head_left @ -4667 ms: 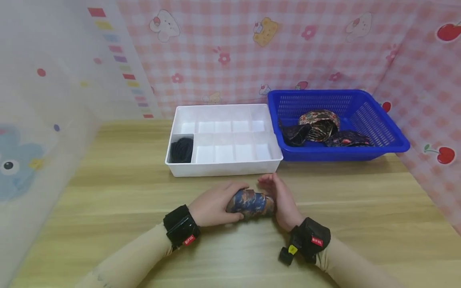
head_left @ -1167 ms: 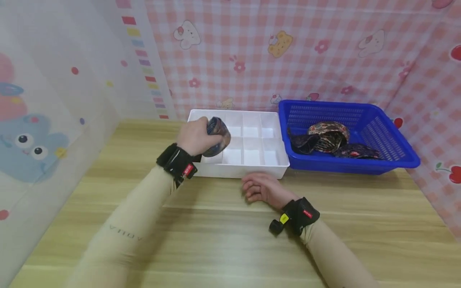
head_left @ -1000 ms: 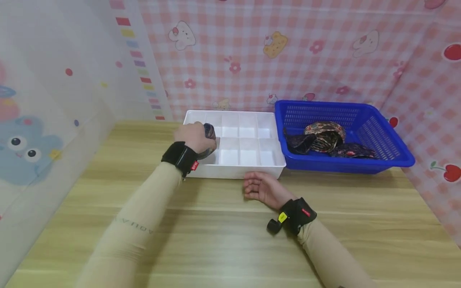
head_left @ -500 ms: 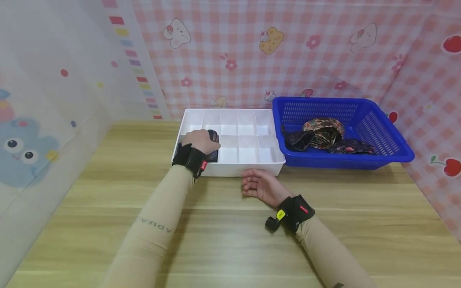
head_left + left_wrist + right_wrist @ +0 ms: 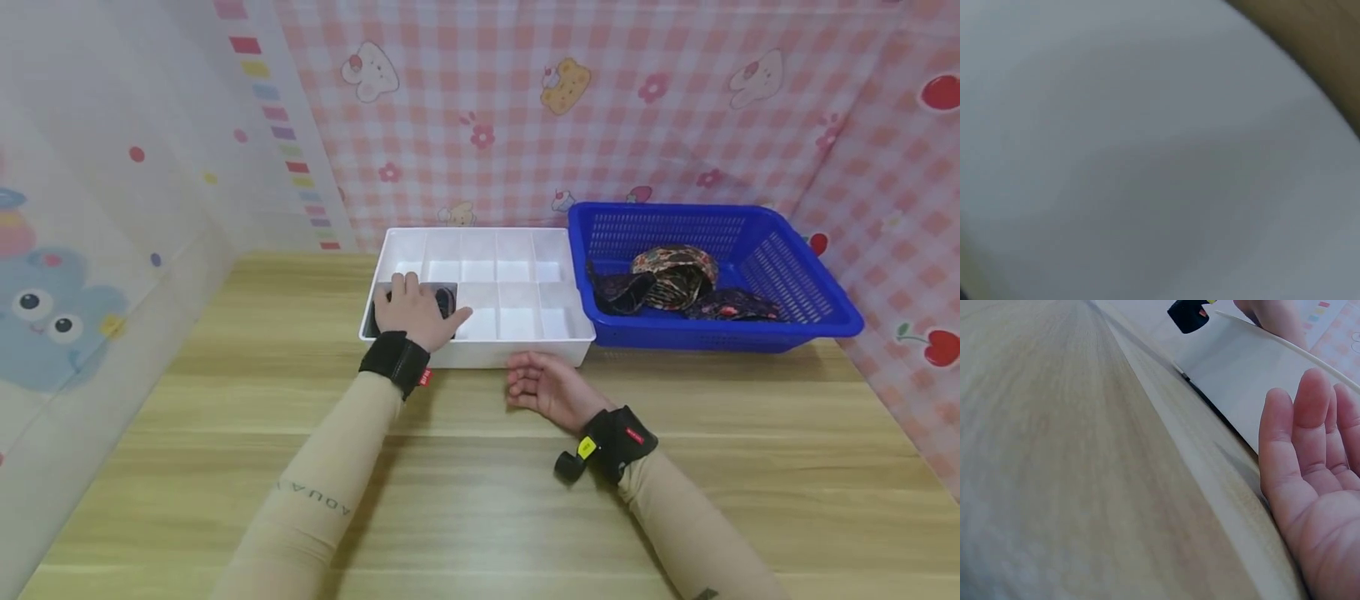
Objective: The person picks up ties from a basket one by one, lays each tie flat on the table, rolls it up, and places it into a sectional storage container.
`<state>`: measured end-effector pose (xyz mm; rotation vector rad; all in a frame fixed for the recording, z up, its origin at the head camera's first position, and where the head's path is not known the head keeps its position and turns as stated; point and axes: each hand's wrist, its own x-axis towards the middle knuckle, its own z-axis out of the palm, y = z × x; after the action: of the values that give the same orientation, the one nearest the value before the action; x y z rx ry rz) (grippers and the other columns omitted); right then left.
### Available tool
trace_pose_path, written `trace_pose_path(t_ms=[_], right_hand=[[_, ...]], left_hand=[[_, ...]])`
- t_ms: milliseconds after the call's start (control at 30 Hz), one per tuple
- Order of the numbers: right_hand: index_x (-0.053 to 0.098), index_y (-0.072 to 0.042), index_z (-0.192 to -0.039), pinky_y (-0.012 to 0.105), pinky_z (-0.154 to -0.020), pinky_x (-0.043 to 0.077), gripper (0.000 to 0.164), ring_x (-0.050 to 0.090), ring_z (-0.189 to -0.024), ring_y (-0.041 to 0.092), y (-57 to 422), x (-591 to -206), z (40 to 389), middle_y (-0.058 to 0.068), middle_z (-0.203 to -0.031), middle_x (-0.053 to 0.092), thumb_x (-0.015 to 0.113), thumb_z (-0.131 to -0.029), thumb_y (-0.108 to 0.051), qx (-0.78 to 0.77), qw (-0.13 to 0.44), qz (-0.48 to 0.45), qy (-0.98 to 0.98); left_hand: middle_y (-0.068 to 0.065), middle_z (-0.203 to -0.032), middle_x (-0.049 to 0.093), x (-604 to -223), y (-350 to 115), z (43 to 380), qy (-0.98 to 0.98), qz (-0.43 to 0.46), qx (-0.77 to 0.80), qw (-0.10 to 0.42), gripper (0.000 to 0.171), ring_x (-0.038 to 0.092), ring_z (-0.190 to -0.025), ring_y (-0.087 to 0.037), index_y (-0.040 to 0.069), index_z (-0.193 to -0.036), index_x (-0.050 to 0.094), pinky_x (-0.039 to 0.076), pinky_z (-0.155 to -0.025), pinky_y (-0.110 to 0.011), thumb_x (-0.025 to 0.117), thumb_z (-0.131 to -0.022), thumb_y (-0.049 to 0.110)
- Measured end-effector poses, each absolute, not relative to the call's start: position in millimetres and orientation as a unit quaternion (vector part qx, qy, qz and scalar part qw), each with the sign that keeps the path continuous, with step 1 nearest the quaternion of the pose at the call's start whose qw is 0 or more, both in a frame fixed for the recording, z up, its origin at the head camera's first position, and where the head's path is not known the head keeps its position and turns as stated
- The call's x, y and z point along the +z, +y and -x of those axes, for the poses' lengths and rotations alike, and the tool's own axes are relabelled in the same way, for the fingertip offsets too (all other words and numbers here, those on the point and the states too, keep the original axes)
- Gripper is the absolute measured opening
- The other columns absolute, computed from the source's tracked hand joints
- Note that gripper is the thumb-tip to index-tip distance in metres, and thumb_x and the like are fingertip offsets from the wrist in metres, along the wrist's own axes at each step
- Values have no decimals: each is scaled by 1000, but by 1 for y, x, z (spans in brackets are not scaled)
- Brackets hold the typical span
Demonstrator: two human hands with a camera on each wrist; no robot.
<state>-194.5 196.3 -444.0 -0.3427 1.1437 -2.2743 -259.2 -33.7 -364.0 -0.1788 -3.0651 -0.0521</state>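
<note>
My left hand (image 5: 414, 315) lies over the front-left compartments of a white divided box (image 5: 480, 356), its fingers extended and thumb out to the right. Under it, in the second front compartment, a folded dark patterned cloth (image 5: 447, 302) shows partly. Dark contents of the corner compartment are mostly covered by the hand. In the left wrist view a blurred pale surface (image 5: 1147, 125) fills nearly everything. My right hand (image 5: 546, 387) rests on the table at the box's front wall, palm turned sideways. Its fingers (image 5: 1313, 400) are loosely bent and hold nothing in the right wrist view.
A blue plastic basket (image 5: 720, 337) stands right of the box, holding several dark and flowered cloth pieces (image 5: 675, 275). Behind both rises a pink checked backdrop (image 5: 480, 83). A wooden tabletop (image 5: 465, 500) stretches in front, with a white printed sheet (image 5: 90, 208) at left.
My left hand carried the patterned cloth from the table to the box, lowered it into the second front compartment and released it; its fingers have straightened. The right hand moved left to the box front, then stayed.
</note>
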Motion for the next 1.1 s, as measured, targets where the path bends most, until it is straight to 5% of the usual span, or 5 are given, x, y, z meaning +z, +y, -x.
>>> trace_pose_path(t_ms=[167,367,567,800,1100], right_hand=[[64,-5,-106,33,-83,51,33,61,-87,18,195,-444,192,6,-94,64,35,-105,-22,-847,288,120,431],[66,-6,-105,32,-81,51,38,60,-85,18,198,-439,192,5,-92,64,31,-106,-22,-846,274,117,443],[65,-6,-106,31,-82,51,36,60,-86,17,199,-439,192,5,-94,64,32,-106,-22,-849,272,132,433],[61,-10,-91,34,-84,51,31,60,-88,18,206,-442,188,5,-100,62,33,-101,0,-840,238,160,461],[41,-8,-77,29,-84,52,26,57,-96,16,224,-393,165,5,-102,60,58,-92,3,-695,152,274,647]], left_hand=[[-15,-138,44,-367,-43,261,-988,131,-44,73,85,33,-131,-33,7,-134,54,27,-103,-55,40,-85,76],[-3,-160,15,-369,-46,261,-970,230,-64,-39,90,7,-147,-22,14,-155,20,-4,-112,-60,21,-90,76],[-6,-158,23,-361,-61,266,-950,237,-201,-22,84,9,-147,-24,11,-153,26,-11,-109,-62,12,-95,70],[-19,-148,39,-359,-121,273,-869,166,-451,117,57,26,-140,-37,-1,-142,43,11,-113,-56,21,-106,37],[-17,-142,42,-420,-156,275,-626,29,-778,-26,55,32,-137,-28,-3,-137,43,22,-114,-40,25,-106,39]])
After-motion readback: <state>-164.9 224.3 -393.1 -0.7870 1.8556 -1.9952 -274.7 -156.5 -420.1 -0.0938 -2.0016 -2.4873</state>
